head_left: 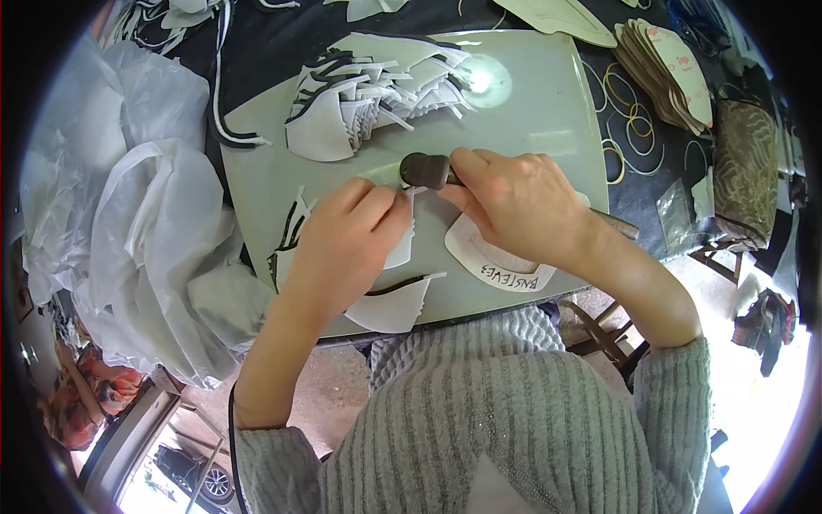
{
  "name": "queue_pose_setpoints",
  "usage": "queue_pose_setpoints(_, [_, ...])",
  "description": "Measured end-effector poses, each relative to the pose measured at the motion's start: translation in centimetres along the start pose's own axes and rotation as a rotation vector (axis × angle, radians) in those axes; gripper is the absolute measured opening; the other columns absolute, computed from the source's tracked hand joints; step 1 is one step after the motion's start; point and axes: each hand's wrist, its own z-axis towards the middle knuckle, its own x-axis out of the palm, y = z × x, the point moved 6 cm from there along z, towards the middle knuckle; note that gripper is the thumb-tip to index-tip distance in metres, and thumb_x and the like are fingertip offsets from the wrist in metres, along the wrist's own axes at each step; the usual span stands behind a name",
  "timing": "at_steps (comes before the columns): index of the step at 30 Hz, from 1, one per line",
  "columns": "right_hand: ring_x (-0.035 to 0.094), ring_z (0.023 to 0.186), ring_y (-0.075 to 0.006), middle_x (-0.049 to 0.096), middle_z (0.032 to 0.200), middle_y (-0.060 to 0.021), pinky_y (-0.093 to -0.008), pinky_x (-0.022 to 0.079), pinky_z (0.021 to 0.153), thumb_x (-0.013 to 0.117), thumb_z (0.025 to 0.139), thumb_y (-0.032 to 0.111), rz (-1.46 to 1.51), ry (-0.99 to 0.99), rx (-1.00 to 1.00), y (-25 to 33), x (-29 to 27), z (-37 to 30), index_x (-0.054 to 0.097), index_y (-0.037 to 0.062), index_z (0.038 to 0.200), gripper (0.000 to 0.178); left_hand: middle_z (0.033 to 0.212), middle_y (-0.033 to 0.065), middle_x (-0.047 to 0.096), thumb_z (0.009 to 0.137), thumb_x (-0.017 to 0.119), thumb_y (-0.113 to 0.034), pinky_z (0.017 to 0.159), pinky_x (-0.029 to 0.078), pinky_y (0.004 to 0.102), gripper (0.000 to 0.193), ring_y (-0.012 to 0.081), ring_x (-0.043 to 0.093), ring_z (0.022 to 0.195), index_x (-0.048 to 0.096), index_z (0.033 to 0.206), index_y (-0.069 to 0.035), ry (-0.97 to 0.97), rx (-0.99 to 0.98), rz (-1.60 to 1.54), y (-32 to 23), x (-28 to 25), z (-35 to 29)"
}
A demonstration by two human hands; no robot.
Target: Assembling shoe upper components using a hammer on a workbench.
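My right hand [527, 201] is closed around a hammer; its dark rounded head [424, 171] points left and its handle end [618, 224] shows past my wrist. Just left of the hammer head, my left hand [355, 227] pinches the edge of a white cut piece [401, 250], most of it hidden under the fingers. The hammer head is right by the left fingertips. Nearer me lies another white piece with black edging [392, 307]. More black-edged pieces [295, 218] show left of my left hand. A white template with handwriting [501, 261] sits below my right hand.
On the pale board [548, 103], a pile of white black-edged pieces [368, 98] lies at the far side. Translucent plastic bags [145, 197] crowd the left. Rubber bands [632, 120], stacked card shapes [668, 73] and a patterned roll [743, 171] are on the right.
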Motion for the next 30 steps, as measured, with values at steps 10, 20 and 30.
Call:
queue_pose_setpoints(10, [0.063,0.053,-0.0302,0.059,0.062,-0.0104,-0.0394,0.050,0.048,0.059,0.096,0.029,-0.074,0.053,-0.095,2.7,-0.1,0.3,0.052,0.0033,0.083,0.030,0.104,0.0101,0.066,0.076,0.071,0.000,0.080,0.054,0.0359,0.025,0.0266,0.065,0.094,0.066,0.101,0.000,-0.385,-0.112,0.020,-1.1,0.2,-5.8])
queue_pose_setpoints(20, [0.063,0.051,-0.0293,0.061,0.065,-0.0103,-0.0390,0.050,0.047,0.059,0.096,0.030,-0.184,0.117,-0.044,4.5,-0.1,0.5,0.052,0.0032,0.083,0.031,0.107,0.0116,0.068,0.080,0.069,0.001,0.081,0.054,0.0379,0.020,0.0304,0.065,0.096,0.068,0.100,0.001,-0.440,-0.159,-0.030,-0.9,0.7,-7.0])
queue_pose_setpoints(30, [0.062,0.052,-0.0327,0.061,0.064,-0.0127,-0.0401,0.048,0.047,0.060,0.096,0.023,-0.025,-0.125,0.004,2.6,-3.3,-0.9,0.054,0.0019,0.091,0.023,0.113,0.0091,0.065,0.068,0.082,-0.013,0.088,0.047,0.0412,0.039,0.0306,0.060,0.104,0.069,0.103,-0.002,-0.272,-0.209,-0.138,-3.5,-0.5,-8.6])
